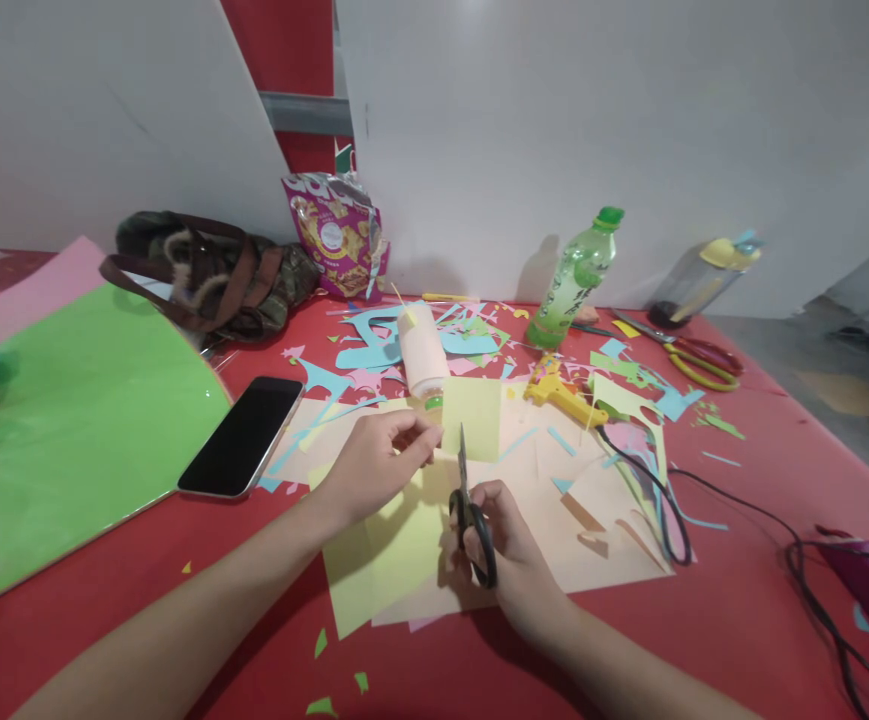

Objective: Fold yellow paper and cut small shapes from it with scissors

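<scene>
My left hand (pixel 383 458) pinches the left edge of a small pale-yellow square of paper (pixel 481 412), held upright above the table. In my right hand (pixel 507 552) is a pair of black-handled scissors (pixel 482 545), fingers through the loops. The blades point up and lie against the lower part of the square; whether they are cutting into it I cannot tell. Below both hands lie a larger yellow sheet (pixel 374 570) and a pale peach sheet (pixel 554 565). Behind the square, a pale pink paper-covered cylinder (pixel 423 350) leans on the scraps.
A phone (pixel 243 437) and green paper (pixel 89 440) lie left. Behind are a camouflage bag (pixel 254 280), a snack bag (pixel 338 235) and a green bottle (pixel 575 280). Right are a yellow glue gun (pixel 563 395) with a black cord (pixel 663 490) and larger scissors (pixel 693 360).
</scene>
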{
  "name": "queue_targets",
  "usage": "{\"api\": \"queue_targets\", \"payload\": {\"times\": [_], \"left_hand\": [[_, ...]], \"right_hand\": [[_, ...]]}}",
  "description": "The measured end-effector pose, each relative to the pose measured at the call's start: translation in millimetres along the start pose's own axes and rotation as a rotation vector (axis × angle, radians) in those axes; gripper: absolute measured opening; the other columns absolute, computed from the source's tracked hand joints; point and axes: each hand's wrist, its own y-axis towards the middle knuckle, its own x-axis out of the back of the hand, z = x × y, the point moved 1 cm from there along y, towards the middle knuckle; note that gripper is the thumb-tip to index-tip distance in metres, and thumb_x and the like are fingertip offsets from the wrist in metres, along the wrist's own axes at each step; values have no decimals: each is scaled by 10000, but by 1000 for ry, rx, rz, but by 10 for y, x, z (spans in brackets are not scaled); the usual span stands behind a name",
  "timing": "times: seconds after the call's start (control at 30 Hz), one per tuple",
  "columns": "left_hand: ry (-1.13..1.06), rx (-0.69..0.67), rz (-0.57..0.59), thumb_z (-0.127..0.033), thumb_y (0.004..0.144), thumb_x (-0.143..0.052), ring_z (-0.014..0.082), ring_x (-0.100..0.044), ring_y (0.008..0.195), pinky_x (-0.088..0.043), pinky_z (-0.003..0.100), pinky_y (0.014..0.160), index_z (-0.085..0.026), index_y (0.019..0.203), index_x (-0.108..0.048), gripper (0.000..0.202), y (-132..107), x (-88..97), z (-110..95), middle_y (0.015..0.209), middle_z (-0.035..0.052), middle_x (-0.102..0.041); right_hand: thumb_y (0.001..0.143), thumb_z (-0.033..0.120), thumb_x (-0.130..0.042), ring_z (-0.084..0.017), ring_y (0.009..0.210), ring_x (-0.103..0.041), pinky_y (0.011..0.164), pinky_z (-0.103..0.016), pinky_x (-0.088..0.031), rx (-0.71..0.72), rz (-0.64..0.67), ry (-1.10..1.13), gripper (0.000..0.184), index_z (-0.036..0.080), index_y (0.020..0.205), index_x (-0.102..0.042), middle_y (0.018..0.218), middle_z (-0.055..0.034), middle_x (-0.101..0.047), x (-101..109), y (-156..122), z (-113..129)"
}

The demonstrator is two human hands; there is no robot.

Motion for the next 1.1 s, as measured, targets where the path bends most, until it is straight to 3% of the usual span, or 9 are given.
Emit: {"api": "queue_targets", "payload": {"times": [0.2,0.6,1.1], "left_hand": [[-46,10,94,-305,759,-437,79,-455,504,-372,183,516,-155,540,-455,266,-28,-85,5,522,-39,-487],[-3,-5,153,-280,752,-434,76,-437,507,-352,175,508,-152,524,-444,261,-23,-66,-3,518,-41,-464],[3,-3,134,-294,737,-452,91,-482,521,-389,190,516,-159,585,-488,207,-5,0,-1,552,-27,-527]], "right_hand": [[674,460,-589,-62,485,-461,443,-189,-332,-3,6,-6,371,228,754,-310,627,76,-449,1,-8,7],[644,499,-598,-72,493,-410,484,-209,-281,-20,33,-18,414,231,777,-311,575,74,-485,6,-14,4],[656,481,-597,-73,470,-425,461,-203,-329,-38,9,-3,387,234,745,-312,544,85,-435,-15,-22,33]]}}
